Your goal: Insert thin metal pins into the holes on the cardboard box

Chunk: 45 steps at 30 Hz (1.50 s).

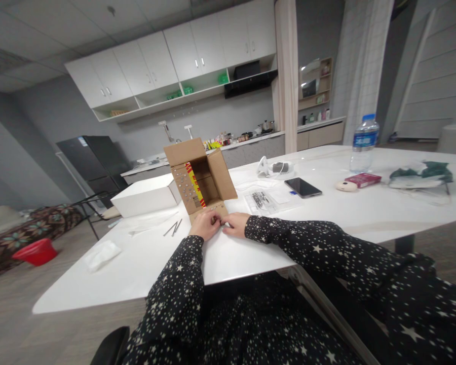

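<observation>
**Head view: both hands working the near flap of an open cardboard box**

Head view is showing the left hand (pixel 206 224) and the right hand (pixel 235 224) meeting fingertip to fingertip at the near flap of the cardboard box (pixel 201 177), which is lying on its side on the white worktop (pixel 251 248) with its opening facing the person. Both hands are curled narrow and seem to be pinching something small at the flap's edge; what it is cannot be made out. To do this well, I judge, the wrists should be resting on the worktop, the left hand pressing the flap flat while the right does the fine work, so the light box is not sliding away. The box is sitting directly beyond the knuckles, touching the fingers. A white box (pixel 146 195) is lying just to its left, two thin metal rods (pixel 174 227) near the left hand, and a phone (pixel 303 187) well apart on the right.
</observation>
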### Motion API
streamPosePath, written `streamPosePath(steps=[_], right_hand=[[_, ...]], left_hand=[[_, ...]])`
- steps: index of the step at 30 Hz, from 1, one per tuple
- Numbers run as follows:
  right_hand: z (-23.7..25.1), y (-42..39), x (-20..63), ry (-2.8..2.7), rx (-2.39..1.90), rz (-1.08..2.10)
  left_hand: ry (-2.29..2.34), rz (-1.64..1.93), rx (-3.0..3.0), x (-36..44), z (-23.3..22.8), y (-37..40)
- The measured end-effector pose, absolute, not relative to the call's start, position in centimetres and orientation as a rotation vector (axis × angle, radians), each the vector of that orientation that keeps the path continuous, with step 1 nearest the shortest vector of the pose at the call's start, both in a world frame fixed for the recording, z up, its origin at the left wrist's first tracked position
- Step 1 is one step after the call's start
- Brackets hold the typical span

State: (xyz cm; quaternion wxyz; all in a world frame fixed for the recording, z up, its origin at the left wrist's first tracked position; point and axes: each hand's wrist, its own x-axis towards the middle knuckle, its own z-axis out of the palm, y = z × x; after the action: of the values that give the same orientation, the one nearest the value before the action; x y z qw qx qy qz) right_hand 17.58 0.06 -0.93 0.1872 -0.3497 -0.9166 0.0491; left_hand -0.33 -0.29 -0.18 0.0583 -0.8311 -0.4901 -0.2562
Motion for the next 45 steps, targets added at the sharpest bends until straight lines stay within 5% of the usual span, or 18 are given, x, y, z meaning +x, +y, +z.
streamPosePath(steps=[45], right_hand=[[-1.17,0.29,17.46,-2.564,-1.004,0.169]], left_hand=[[-1.779,-0.726,-1.941,-0.3,0.04,-0.15]])
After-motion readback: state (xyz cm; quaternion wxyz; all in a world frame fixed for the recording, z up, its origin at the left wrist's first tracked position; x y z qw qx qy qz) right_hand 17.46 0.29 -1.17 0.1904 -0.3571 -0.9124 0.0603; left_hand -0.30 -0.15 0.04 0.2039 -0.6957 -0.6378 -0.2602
